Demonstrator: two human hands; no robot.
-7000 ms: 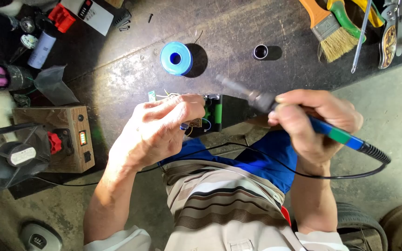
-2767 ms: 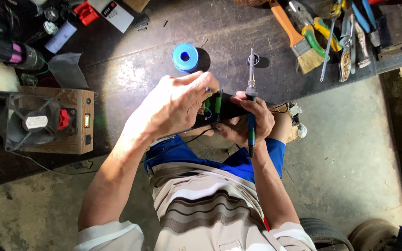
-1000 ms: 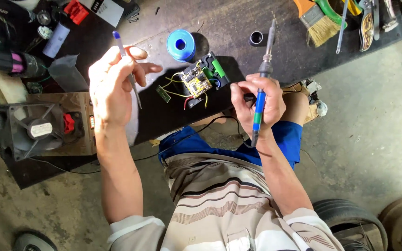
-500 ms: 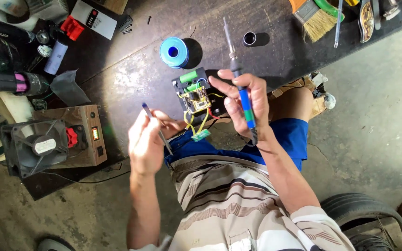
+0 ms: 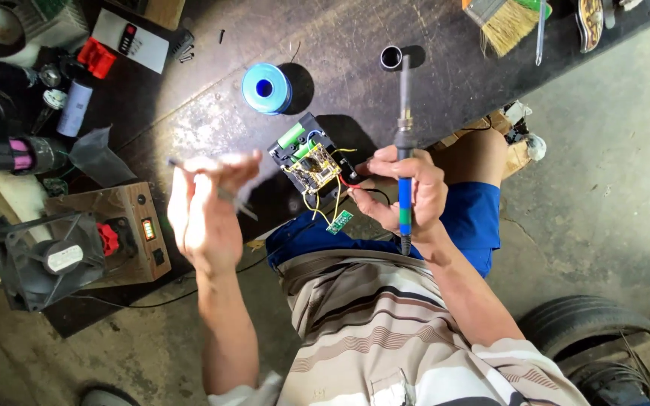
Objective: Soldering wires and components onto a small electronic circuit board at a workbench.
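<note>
Gripping a blue-handled soldering iron (image 5: 404, 162) tip-up, clear of the wiring, the right hand (image 5: 404, 197) also steadies the open battery pack (image 5: 310, 164) just below the blue solder spool (image 5: 266, 88), while the blurred left hand (image 5: 205, 214) left of the spool pinches a thin rod (image 5: 208, 184).

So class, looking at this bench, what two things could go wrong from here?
1. The right hand grips both the soldering iron and the circuit board, so the tip could burn fingers or loose wires.
2. The left hand is blurred, holding a thin tool off the bench; it may slip and drop.
</note>
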